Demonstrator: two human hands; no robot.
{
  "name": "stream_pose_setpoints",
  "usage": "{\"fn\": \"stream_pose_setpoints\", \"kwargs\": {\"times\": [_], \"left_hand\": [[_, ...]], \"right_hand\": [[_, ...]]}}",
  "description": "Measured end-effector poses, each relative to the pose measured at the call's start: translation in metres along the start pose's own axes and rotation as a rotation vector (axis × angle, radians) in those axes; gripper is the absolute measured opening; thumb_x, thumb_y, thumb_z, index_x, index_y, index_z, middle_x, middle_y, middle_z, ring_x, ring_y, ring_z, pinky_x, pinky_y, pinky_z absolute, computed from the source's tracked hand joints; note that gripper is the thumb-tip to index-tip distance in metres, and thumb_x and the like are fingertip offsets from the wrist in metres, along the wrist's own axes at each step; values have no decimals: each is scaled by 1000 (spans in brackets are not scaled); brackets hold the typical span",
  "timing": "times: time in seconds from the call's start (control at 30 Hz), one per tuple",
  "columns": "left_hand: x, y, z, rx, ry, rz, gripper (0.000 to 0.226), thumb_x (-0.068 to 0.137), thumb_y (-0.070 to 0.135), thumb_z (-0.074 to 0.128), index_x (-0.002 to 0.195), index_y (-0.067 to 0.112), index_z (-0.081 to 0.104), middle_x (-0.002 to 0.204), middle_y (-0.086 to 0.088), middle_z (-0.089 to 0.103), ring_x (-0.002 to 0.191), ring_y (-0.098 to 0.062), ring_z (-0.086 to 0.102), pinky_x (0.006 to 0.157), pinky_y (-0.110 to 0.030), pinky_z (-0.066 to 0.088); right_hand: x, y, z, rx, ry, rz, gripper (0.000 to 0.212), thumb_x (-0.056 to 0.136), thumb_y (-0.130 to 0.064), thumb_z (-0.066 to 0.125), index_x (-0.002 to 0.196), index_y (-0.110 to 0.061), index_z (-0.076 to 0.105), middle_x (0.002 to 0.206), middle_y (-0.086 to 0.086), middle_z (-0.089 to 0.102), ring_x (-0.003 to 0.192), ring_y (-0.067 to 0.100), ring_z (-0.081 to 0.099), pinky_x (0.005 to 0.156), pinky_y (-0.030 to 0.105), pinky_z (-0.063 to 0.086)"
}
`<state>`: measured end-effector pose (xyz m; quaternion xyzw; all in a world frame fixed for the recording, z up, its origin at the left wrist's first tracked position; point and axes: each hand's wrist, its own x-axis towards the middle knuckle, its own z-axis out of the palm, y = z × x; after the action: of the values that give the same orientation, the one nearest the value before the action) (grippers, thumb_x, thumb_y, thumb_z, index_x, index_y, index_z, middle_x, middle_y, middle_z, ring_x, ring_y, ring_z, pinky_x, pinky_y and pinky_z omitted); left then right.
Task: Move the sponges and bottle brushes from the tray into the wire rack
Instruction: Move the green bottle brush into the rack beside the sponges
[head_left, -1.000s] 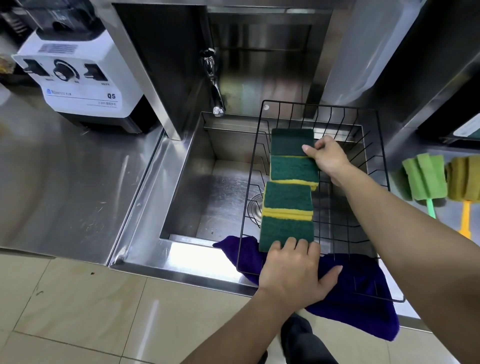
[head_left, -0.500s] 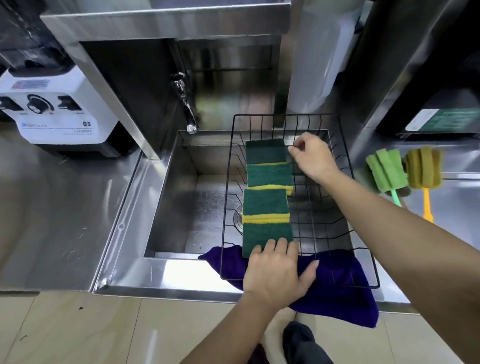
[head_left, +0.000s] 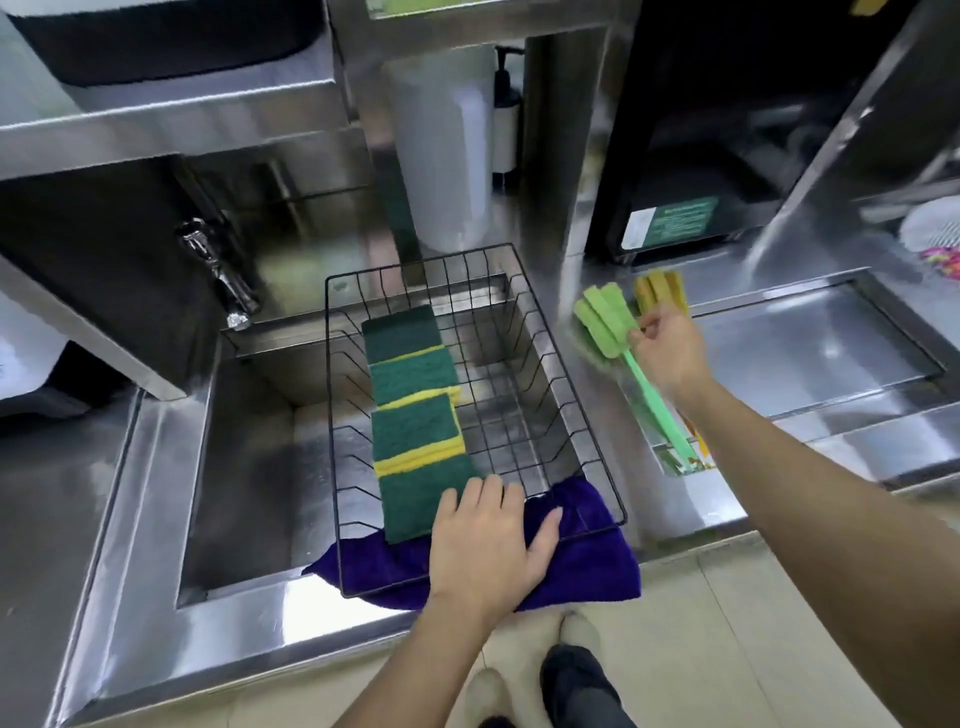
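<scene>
the green brush (head_left: 607, 326) lies in the tray (head_left: 675, 467) on the desk's right side, and the right hand (head_left: 667, 349) has closed its grip on it just below the head. four sponges (head_left: 415, 410) already line the rack (head_left: 597, 452). the left hand (head_left: 485, 545) rests flat and released on the rack's front edge. next: lift the brush clear and carry it left over the rack wall; the yellow brush (head_left: 660, 291) waits.

Bright overhead light glares off the steel counter (head_left: 270, 597); motion blur and wide-angle bending throughout.

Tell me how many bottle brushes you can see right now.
2. The green brush lies on the counter right of the wire rack, with the right hand on it. The yellow brush sits just behind, mostly hidden by that hand.
</scene>
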<state>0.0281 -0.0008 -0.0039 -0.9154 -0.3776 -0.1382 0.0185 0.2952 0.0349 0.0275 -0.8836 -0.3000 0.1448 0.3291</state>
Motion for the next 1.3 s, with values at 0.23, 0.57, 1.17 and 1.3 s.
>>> {"fn": "stream_pose_setpoints", "kwargs": {"times": [0.23, 0.57, 1.17, 1.3], "left_hand": [[3, 6, 5, -50, -19, 25, 49, 86, 52, 40, 66, 12, 60, 61, -4, 59, 56, -25, 57, 50, -33, 43], [0, 5, 4, -50, -13, -15, 49, 87, 52, 39, 67, 13, 63, 62, -3, 59, 58, -24, 57, 49, -33, 44], [-2, 4, 6, -45, 35, -11, 49, 87, 52, 40, 65, 15, 63, 61, -2, 61, 58, -21, 57, 50, -30, 42], [-2, 4, 6, -51, 47, -11, 51, 87, 52, 39, 81, 13, 70, 64, -3, 63, 59, -21, 58, 50, -30, 43]], "right_hand": [[-18, 48, 1, -232, -252, 86, 29, 88, -31, 57, 96, -3, 53, 94, 16, 56, 89, 32, 55, 72, 33, 40], [-20, 41, 3, -120, -202, 14, 19, 89, -22, 57, 94, -4, 56, 84, 16, 59, 87, 35, 57, 76, 38, 45], [-86, -68, 65, 14, -718, -133, 21, 93, -20, 54, 97, -7, 39, 54, 11, 53, 21, 7, 45, 26, 21, 38], [-89, -57, 82, -71, -809, -64, 18, 94, -21, 53, 93, -9, 38, 54, 12, 57, 30, 14, 54, 31, 21, 41]]}}
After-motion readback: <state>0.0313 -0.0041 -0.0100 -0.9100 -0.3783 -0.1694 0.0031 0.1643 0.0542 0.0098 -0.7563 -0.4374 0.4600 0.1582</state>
